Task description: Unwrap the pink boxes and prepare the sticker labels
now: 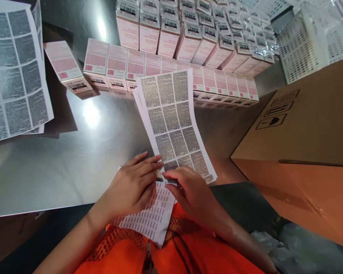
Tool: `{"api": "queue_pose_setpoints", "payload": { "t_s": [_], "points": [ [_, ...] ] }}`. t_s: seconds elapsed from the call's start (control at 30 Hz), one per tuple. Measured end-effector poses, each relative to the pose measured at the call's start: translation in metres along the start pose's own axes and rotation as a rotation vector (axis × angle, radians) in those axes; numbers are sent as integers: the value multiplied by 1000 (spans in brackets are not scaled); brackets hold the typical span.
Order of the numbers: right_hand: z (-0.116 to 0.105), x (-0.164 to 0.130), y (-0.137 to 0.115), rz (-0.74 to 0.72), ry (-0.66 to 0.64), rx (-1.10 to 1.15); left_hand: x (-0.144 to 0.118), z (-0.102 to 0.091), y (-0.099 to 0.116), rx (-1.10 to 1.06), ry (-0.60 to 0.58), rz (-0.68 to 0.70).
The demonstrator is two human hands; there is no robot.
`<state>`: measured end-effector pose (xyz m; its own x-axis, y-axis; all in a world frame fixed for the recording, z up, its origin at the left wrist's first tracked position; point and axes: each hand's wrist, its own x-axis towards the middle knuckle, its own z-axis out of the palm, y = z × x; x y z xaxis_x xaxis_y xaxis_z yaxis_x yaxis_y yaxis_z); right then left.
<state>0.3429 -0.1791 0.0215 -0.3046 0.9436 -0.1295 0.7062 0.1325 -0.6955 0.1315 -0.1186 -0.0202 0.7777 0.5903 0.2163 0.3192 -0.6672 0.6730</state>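
A long white sheet of printed text labels [171,118] lies on the shiny metal table [74,152], its near end hanging over the edge onto my orange vest. My left hand [134,182] rests flat on the sheet's lower part with fingers stretched right. My right hand [188,190] meets it, fingertips pinching at one label near the sheet's near end. Pink and white cartons [171,70] lie in a row just beyond the sheet.
More pink cartons [194,34] stand stacked at the back. Another label sheet [14,72] lies at the left. A large brown cardboard box [311,152] stands at the right. White plastic baskets [311,42] sit at the back right.
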Motion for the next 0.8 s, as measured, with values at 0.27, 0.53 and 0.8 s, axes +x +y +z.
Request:
{"api": "queue_pose_setpoints", "payload": {
  "t_s": [0.27,0.53,0.8],
  "points": [
    [9,0,-8,-87,94,-233,2,-2,2,-38,-5,-3],
    [-1,-11,26,167,393,149,4,6,5,-84,20,-56],
    [-18,3,92,355,598,168,10,3,4,81,-72,-43]
  ]
}}
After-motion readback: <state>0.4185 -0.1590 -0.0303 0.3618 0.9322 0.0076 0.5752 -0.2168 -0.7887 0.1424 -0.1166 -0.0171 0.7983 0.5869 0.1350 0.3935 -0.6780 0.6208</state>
